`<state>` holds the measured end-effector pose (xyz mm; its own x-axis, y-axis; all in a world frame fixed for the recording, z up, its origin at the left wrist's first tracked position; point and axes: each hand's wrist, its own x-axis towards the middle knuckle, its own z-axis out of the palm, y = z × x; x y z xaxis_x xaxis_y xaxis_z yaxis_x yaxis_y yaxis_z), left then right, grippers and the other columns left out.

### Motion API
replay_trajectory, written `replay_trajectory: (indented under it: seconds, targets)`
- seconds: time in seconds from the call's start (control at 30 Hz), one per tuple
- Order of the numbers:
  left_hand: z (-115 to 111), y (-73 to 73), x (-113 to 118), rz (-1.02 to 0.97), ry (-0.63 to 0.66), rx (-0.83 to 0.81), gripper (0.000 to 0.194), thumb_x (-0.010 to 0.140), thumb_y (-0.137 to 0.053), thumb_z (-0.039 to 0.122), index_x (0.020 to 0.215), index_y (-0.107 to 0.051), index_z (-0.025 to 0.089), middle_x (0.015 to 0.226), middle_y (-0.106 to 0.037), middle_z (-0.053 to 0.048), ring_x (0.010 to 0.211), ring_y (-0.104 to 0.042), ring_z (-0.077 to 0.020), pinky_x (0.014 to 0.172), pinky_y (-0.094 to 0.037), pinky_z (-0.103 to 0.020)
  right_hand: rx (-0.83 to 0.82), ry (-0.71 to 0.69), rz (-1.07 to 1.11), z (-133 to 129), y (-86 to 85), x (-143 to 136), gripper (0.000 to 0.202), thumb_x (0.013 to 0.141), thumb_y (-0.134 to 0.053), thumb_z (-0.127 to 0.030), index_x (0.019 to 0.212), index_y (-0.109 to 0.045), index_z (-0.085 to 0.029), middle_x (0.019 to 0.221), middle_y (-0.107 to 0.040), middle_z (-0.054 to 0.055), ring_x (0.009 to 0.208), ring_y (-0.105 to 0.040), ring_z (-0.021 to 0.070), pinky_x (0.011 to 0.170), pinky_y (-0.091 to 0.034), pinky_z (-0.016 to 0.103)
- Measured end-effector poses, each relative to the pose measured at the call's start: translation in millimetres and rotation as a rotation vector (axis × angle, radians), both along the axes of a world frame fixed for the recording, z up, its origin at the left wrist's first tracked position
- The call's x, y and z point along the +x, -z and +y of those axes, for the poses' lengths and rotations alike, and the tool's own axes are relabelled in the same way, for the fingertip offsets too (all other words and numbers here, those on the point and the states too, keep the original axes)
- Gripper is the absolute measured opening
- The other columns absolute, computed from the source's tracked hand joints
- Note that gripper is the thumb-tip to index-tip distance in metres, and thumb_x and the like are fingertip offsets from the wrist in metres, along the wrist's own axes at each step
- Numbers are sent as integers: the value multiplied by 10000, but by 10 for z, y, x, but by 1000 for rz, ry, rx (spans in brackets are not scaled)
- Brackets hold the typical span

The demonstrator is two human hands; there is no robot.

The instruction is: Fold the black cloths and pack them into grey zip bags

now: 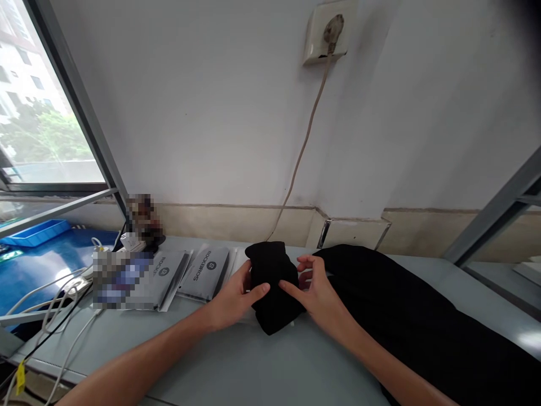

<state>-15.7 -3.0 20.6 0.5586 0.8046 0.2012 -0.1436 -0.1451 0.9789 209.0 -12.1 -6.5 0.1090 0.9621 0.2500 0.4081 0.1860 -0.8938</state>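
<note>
A folded piece of black cloth (pixel 274 270) is held up between my hands, just above the grey table. My left hand (pixel 236 296) grips its left edge, with the thumb on the near face and the other fingers behind. On the right side, my right hand (pixel 315 287) pinches the same cloth with its thumb in front. The garment's kind cannot be made out from the folded bundle. Beside my right arm lies a larger spread of black fabric (pixel 397 299). Left of the cloth are clear bags marked ROCKBROS, a nearer one (pixel 207 273) and another one (pixel 163 276).
The grey table (pixel 253 372) runs along the wall. White cables and a power strip (pixel 78 282) lie at the left, near a blue tray (pixel 36 232). A cord hangs from the wall socket (pixel 327 34) behind the table. Metal frame posts stand at both sides.
</note>
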Motion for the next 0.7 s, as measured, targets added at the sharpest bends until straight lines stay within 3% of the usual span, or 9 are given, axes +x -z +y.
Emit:
replay_trajectory:
  seconds: [0.07, 0.13, 0.2, 0.27, 0.37, 0.5, 0.6, 0.7]
  targets:
    - [39, 30, 8, -10, -68, -18, 601, 938, -713, 502, 1429, -539, 203, 1284, -681, -133, 1197, -643, -282, 1079, -491, -438, 102, 3, -120, -36, -31, 6, 473, 843, -743, -551, 1159, -534, -268, 1083, -607, 59, 955, -599, 263, 862, -530, 426]
    - [58, 32, 1, -2, -81, -51, 604, 942, -702, 516, 1436, -539, 207, 1271, -686, -130, 1151, -666, -281, 1015, -535, -431, 129, -147, -185, -96, -100, -5, 268, 949, -635, -514, 1061, -608, -272, 1046, -645, 61, 1020, -606, 276, 927, -499, 430]
    - [48, 17, -16, 6, -42, -91, 638, 968, -653, 543, 1504, -488, 236, 1333, -651, -135, 1129, -674, -277, 936, -575, -418, 93, -296, -163, -147, -157, -29, 251, 979, -605, -501, 1082, -636, -274, 1110, -679, 62, 1095, -617, 282, 969, -484, 423]
    - [22, 1, -30, 15, 7, -102, 671, 991, -608, 555, 1573, -414, 283, 1428, -583, -140, 1118, -674, -267, 880, -596, -402, 64, -332, -113, -169, -181, -52, 307, 938, -674, -491, 1145, -622, -270, 1190, -685, 59, 1161, -610, 286, 1017, -463, 421]
    - [-11, -1, -32, 63, 13, -41, 720, 971, -659, 527, 1598, -378, 314, 1460, -550, -139, 1096, -667, -244, 873, -587, -382, 35, -298, -43, -146, -176, -57, 221, 960, -633, -460, 1052, -636, -259, 1100, -709, 37, 1079, -635, 267, 956, -479, 386]
    - [14, 28, -8, 49, -72, -35, 635, 953, -682, 529, 1486, -509, 230, 1340, -639, -152, 1192, -626, -281, 974, -548, -424, -31, -256, 132, -97, -188, -13, 325, 969, -582, -508, 777, -579, -246, 747, -608, -23, 737, -572, 196, 673, -453, 306]
    - [94, 70, -26, 5, -233, -77, 528, 913, -731, 468, 1351, -581, 213, 1310, -669, -125, 1239, -613, -288, 1062, -503, -429, -114, -185, 404, -59, -193, 41, 311, 859, -707, -533, 787, -603, -249, 773, -630, -20, 749, -596, 199, 677, -480, 302]
    - [203, 129, -98, 26, -433, -172, 446, 926, -676, 409, 1323, -565, 239, 1254, -697, -96, 1157, -660, -260, 993, -535, -381, -133, -53, 508, 18, -133, 121, 296, 845, -675, -549, 887, -644, -257, 903, -702, 30, 845, -674, 250, 753, -557, 365]
